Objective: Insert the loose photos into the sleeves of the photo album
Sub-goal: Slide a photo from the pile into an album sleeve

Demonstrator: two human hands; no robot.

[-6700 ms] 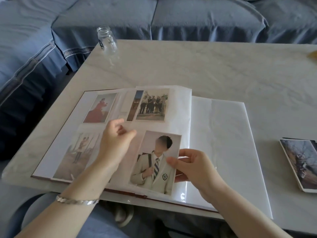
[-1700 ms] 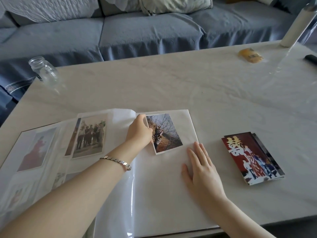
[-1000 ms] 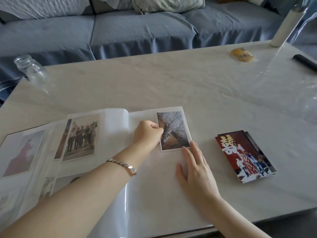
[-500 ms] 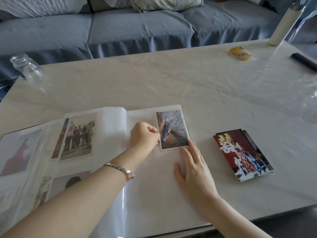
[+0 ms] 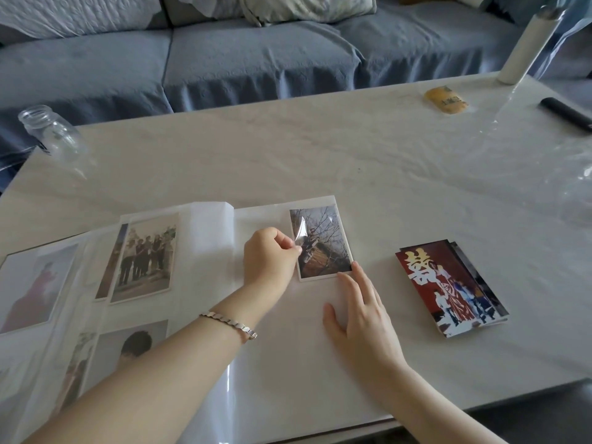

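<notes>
The photo album lies open on the table's near side, its left page holding several photos in sleeves. A tree photo sits at the top right corner of the right page. My left hand pinches the clear film at the photo's left edge, where the film curls up and glints. My right hand rests flat on the right page, fingertips touching the photo's lower right corner. A stack of loose photos, a red one on top, lies on the table right of the album.
A glass jar stands at the table's far left corner. At the far right are a yellow packet, a white cylinder, a black object and crinkled clear plastic. A blue sofa runs behind the table.
The tree photo has slid right and straightened into the page's top right corner. My left hand now pinches the film at its edge; my right hand moved up to the photo's corner.
</notes>
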